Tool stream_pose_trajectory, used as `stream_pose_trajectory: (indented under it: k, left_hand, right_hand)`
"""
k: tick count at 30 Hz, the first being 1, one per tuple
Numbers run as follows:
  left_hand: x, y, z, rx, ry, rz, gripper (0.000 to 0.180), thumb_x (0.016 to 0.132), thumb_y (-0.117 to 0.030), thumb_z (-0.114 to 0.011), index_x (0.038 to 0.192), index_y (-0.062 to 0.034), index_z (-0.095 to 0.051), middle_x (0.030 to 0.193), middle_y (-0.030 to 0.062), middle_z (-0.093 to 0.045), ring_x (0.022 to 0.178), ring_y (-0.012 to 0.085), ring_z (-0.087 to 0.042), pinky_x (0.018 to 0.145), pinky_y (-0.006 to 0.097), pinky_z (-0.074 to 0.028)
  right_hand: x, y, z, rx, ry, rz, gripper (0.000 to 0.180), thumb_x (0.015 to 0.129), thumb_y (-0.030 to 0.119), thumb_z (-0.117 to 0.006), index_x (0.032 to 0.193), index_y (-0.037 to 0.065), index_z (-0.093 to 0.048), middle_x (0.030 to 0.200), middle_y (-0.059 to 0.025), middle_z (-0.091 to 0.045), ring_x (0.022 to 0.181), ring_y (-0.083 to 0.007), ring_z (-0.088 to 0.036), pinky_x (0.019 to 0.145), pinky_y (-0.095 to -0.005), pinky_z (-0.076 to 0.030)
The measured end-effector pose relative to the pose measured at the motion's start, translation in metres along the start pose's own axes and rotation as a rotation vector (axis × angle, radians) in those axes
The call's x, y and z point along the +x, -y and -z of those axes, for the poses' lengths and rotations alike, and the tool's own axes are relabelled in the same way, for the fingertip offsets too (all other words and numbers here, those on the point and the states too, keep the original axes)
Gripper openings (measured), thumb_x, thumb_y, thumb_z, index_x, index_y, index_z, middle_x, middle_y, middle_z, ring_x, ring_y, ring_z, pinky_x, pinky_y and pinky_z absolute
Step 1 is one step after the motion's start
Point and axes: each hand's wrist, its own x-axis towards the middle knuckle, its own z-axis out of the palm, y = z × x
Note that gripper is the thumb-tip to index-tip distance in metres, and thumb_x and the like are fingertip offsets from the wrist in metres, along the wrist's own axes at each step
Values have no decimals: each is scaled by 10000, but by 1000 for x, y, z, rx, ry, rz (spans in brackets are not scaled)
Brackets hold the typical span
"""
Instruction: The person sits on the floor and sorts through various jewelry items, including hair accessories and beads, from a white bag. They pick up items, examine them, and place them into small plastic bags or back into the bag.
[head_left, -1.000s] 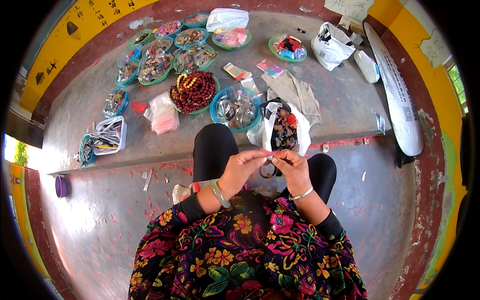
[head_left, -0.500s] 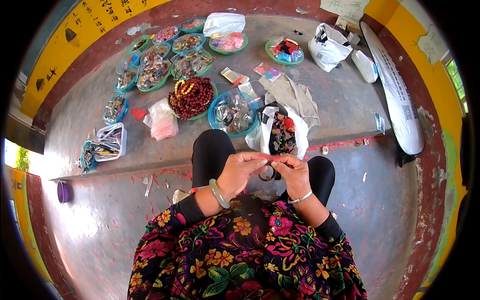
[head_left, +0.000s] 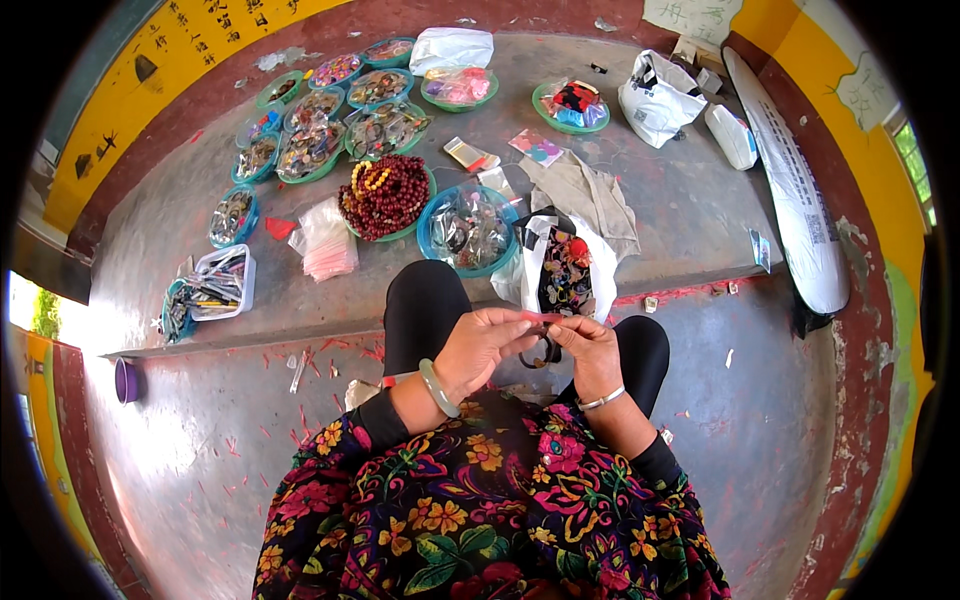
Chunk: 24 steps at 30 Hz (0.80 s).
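Between my two hands, above my lap, stretches a thin red strip (head_left: 541, 319) that looks like the edge of a small clear plastic bag. My left hand (head_left: 480, 345) pinches one end of it between thumb and fingers. My right hand (head_left: 588, 355) pinches the other end. Dark round loops (head_left: 545, 354), perhaps hair ties or bracelets, hang just beneath the strip; whether they are inside the bag is too small to tell. Just beyond my hands stands an open white bag (head_left: 603, 272) filled with small colourful trinkets (head_left: 566, 275).
On the raised grey platform are a blue basket (head_left: 425, 232) of bagged items, dark red bead strings (head_left: 393, 200), a stack of red-edged clear bags (head_left: 328, 240), and a white tray (head_left: 248, 285) of pens. Further baskets stand behind. Red scraps litter the floor (head_left: 250, 440).
The dark loops below the strip show more fully now and hang slightly lower. Both hands keep their pinch and have barely moved.
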Motion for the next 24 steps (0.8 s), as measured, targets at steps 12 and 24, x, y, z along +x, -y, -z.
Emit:
stream_pose_trajectory:
  k: [12, 24]
  left_hand:
    - [0, 10, 14, -49, 10, -1, 185, 871, -13, -509, 1012, 85, -578, 1025, 139, -604, 912, 173, -597, 851, 283, -498]
    - [-6, 9, -2, 132, 0, -16, 218, 889, -21, -475, 1060, 69, -575, 1035, 126, -604, 930, 169, -596, 879, 280, -473]
  right_hand:
    - [-3, 0, 3, -286, -61, 96, 62, 793, 52, -630, 838, 10, -629, 775, -3, -613, 696, -84, -545, 601, -200, -410]
    - [-10, 26, -33, -1097, -5, 1011, 136, 678, 17, -650, 810, 46, -633, 763, -51, -559, 670, -248, -535, 615, -351, -416]
